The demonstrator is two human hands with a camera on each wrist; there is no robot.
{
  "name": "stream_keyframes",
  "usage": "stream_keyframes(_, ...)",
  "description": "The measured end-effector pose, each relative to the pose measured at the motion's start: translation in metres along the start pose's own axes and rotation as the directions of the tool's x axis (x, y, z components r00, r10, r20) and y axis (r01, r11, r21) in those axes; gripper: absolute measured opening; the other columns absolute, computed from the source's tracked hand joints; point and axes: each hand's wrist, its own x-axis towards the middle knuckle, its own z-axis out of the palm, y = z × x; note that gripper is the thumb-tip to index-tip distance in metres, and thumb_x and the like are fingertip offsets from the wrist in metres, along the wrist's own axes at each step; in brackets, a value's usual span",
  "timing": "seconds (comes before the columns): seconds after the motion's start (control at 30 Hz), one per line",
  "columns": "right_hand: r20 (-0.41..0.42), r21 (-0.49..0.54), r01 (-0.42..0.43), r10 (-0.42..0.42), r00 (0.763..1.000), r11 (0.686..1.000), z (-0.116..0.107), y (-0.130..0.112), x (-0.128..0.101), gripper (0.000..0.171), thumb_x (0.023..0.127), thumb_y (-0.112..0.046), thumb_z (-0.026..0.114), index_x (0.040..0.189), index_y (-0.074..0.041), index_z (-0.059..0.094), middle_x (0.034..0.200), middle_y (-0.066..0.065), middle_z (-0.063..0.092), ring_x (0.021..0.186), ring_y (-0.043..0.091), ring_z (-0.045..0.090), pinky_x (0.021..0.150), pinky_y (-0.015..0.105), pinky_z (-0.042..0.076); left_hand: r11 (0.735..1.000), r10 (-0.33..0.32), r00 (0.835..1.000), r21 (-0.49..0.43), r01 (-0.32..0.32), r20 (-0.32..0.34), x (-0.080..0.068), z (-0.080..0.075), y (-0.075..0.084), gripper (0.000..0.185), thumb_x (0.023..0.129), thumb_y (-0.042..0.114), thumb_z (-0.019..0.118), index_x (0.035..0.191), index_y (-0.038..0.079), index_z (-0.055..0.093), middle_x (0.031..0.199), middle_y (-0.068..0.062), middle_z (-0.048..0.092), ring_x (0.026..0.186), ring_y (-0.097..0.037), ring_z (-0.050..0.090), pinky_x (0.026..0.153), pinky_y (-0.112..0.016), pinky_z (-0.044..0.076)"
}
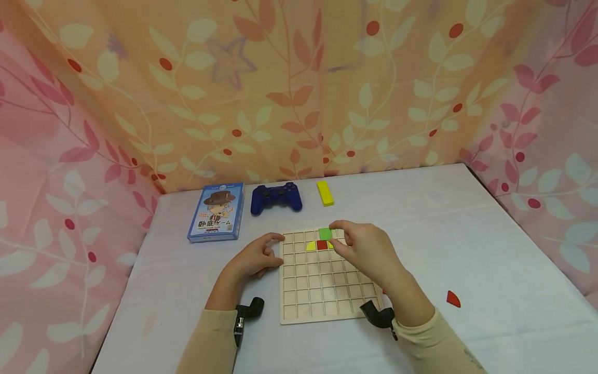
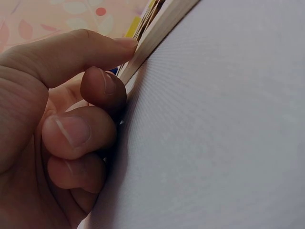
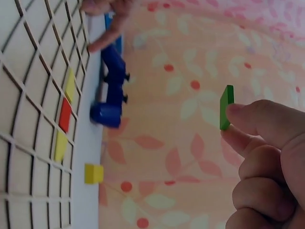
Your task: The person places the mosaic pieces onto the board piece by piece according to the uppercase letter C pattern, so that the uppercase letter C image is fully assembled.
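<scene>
A wooden grid board [image 1: 303, 310] lies flat on the white table. My right hand [image 1: 366, 249] pinches a green square tile [image 1: 325, 234] between thumb and forefinger; in the right wrist view the tile [image 3: 226, 109] is raised above the board. A red square tile [image 1: 322, 245] lies in a cell near the far edge, with a yellow curved tile [image 1: 311, 246] to its left and another yellow tile [image 3: 60, 146] on its other side. My left hand [image 1: 254, 257] touches the board's left edge with forefinger and thumb; its other fingers are loosely curled.
Behind the board are a blue game box [image 1: 216, 213], a dark blue game controller [image 1: 276, 198] and a yellow block [image 1: 325, 193]. A red quarter-round piece [image 1: 453, 298] lies on the table to the right. Patterned curtains [image 1: 299, 93] surround the table's back and sides.
</scene>
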Motion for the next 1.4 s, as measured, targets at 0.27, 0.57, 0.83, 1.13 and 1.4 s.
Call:
stream_keyframes(0.27,0.032,0.031,-0.043,0.042,0.999,0.999,0.032,-0.007,0.003,0.025,0.09,-0.021,0.079,0.114,-0.013,0.075,0.056,-0.012,0.039,0.049,0.005,0.033,0.047,0.024,0.025,1.0,0.005,1.0,-0.003,-0.005,0.003,0.0,0.0,0.0,0.064,0.089,0.008,0.078,0.147,0.012,0.049,0.057,-0.002,0.052,0.038,-0.013,0.039,0.04,-0.027,0.034)
stream_keyframes(0.57,0.146,0.026,-0.114,0.109,0.983,0.993,0.065,-0.002,0.005,0.026,0.091,-0.027,0.079,0.114,-0.015,0.076,0.054,-0.011,0.042,0.048,0.007,0.038,0.046,0.026,0.029,1.0,0.009,1.0,0.008,-0.009,0.008,-0.001,-0.001,0.002,0.064,0.09,0.009,0.078,0.147,0.012,0.048,0.057,-0.001,0.053,0.038,-0.013,0.04,0.04,-0.027,0.034)
stream_keyframes(0.83,0.198,0.008,-0.132,0.128,0.972,0.991,0.083,0.006,0.005,0.022,0.092,-0.026,0.076,0.111,-0.015,0.077,0.054,-0.009,0.043,0.048,0.009,0.04,0.046,0.028,0.03,1.0,0.007,1.0,0.007,-0.007,0.01,-0.002,-0.001,0.002,0.065,0.09,0.009,0.078,0.147,0.012,0.048,0.057,-0.002,0.052,0.038,-0.013,0.04,0.04,-0.027,0.034)
stream_keyframes(1.13,0.216,-0.05,-0.142,0.149,0.965,0.989,0.095,0.014,0.001,0.02,0.09,-0.024,0.078,0.107,-0.014,0.079,0.09,-0.001,0.075,0.077,0.017,0.067,0.058,0.033,0.05,1.0,-0.001,1.0,0.006,0.001,0.004,-0.002,-0.001,0.003,0.065,0.09,0.008,0.078,0.147,0.012,0.049,0.058,-0.002,0.052,0.038,-0.013,0.039,0.041,-0.027,0.033)
stream_keyframes(1.4,0.215,-0.054,-0.155,0.163,0.963,0.986,0.097,0.017,0.0,0.024,0.09,-0.026,0.08,0.11,-0.014,0.079,0.1,0.002,0.076,0.089,0.024,0.072,0.062,0.036,0.054,1.0,-0.003,1.0,0.01,0.003,-0.002,-0.001,0.0,0.003,0.065,0.089,0.009,0.079,0.147,0.013,0.049,0.057,-0.002,0.052,0.038,-0.013,0.039,0.041,-0.027,0.033)
